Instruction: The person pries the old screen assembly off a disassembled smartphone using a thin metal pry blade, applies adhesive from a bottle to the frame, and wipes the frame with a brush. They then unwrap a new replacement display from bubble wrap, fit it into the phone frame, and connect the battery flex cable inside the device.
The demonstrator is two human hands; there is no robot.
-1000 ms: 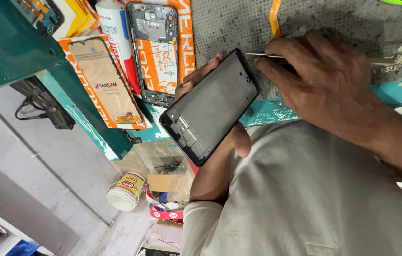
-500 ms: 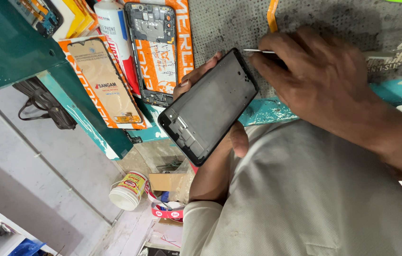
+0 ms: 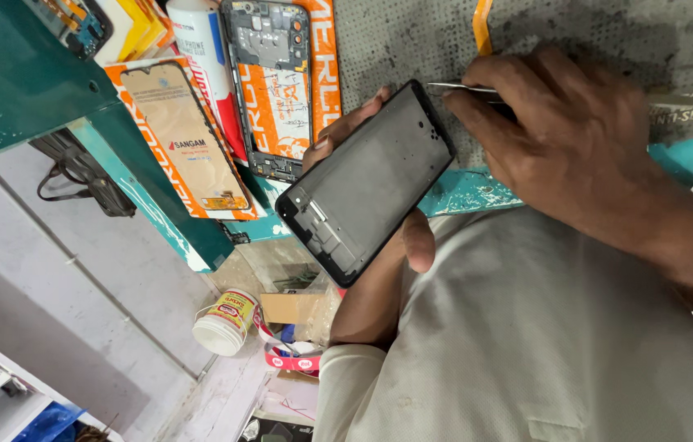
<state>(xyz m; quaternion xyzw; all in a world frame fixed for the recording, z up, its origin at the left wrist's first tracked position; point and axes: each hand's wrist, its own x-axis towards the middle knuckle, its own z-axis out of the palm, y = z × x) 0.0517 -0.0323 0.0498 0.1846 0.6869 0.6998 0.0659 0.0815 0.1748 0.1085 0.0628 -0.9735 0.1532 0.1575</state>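
Left hand (image 3: 379, 221) cradles black phone frame (image 3: 367, 180) above bench (image 3: 608, 33) edge; right hand (image 3: 559, 131) pinches tweezers (image 3: 457, 85) at frame's top corner. I'd keep frame steady, tip shallow, pressure light.

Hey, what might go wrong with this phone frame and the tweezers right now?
The phone frame is held off the bench in the left hand alone, so it might slip. The tweezers in the right hand point at its top corner and may scratch it. An opened phone lies close by.
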